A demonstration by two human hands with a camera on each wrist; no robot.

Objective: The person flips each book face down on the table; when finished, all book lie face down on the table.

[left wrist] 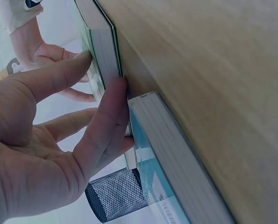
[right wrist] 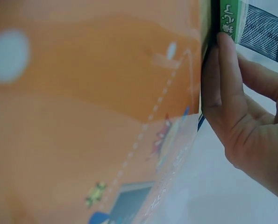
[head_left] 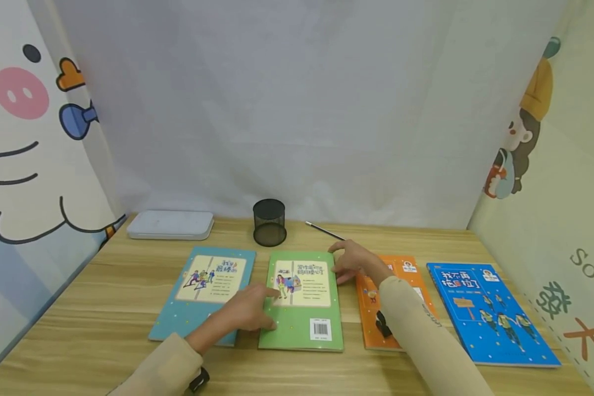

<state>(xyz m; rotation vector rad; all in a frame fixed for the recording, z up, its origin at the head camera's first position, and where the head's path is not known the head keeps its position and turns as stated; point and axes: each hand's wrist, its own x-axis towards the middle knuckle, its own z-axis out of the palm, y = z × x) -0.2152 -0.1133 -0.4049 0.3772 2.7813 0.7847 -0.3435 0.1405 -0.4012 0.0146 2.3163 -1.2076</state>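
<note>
A green book (head_left: 302, 324) lies back cover up on the table between my two hands. My left hand (head_left: 249, 308) is at its left edge, thumb and fingers extended. In the left wrist view, the thumb and a finger (left wrist: 113, 95) of that hand touch or nearly touch the green book's page edge (left wrist: 105, 51). My right hand (head_left: 352, 259) reaches the upper right edge. Straight fingers (right wrist: 227, 60) meet the green spine (right wrist: 228, 18) in the right wrist view. Left of the green book lies a blue-teal book (head_left: 170, 319), partly behind my left hand.
An orange book (head_left: 371, 324) lies partly under my right forearm, with a bright blue book (head_left: 495, 341) farther right. Along the back stand a white case (head_left: 170, 225) and a black mesh pen holder (head_left: 269, 223). A pencil (head_left: 324, 230) lies behind the right hand.
</note>
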